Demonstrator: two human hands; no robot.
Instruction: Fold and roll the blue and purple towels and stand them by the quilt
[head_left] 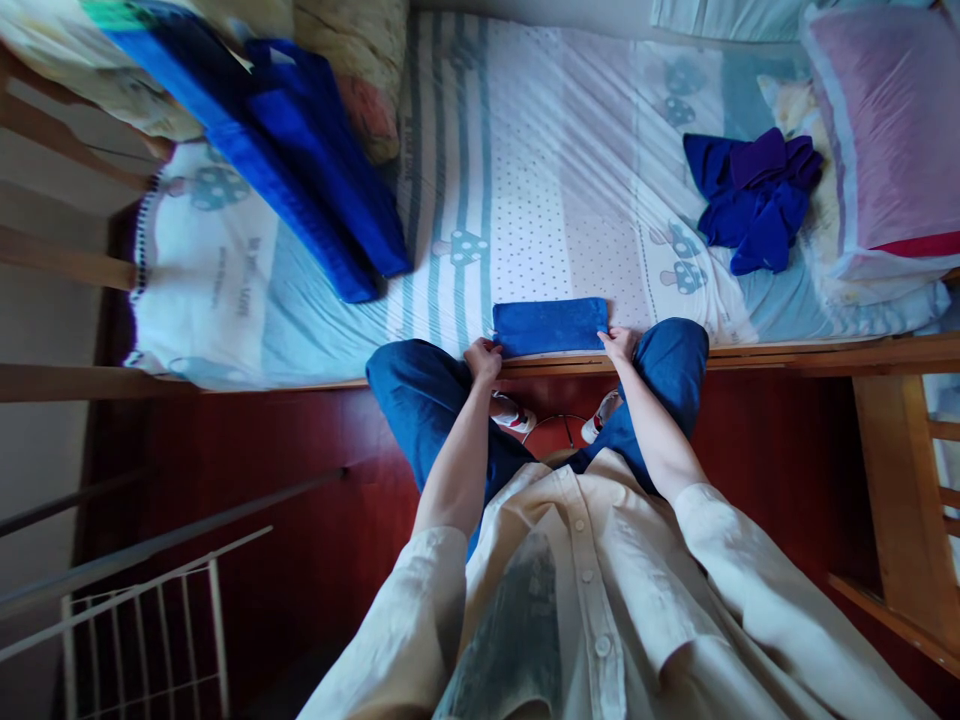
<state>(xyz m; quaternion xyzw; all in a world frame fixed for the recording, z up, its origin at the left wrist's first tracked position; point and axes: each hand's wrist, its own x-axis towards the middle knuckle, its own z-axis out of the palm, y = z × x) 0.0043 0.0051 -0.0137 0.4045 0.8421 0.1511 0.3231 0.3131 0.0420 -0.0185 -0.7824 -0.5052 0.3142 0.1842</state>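
Cream sleeves leave both forearms bare, reaching toward twelve o'clock, the left hand [484, 358] and right hand [618, 344] gripping opposite ends of a folded, rectangular blue cloth [551, 326]. It lies between them on the near edge of a bed with a pale patterned sheet [525, 150]. From the cloth, long blue folded garments [307, 170] lie at ten o'clock; a crumpled blue-and-purple fabric pile [757, 210] sits at two, beside a pink pillow [892, 130]. Blue-trousered knees [671, 365] flank the hands.

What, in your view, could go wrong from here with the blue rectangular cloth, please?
The blue rectangular cloth lies close to the brown wooden bed rail, so it might slide over onto the dark red floor if tugged. The left hand and right hand hold it only at its ends, so uneven pulling could skew or crease it.
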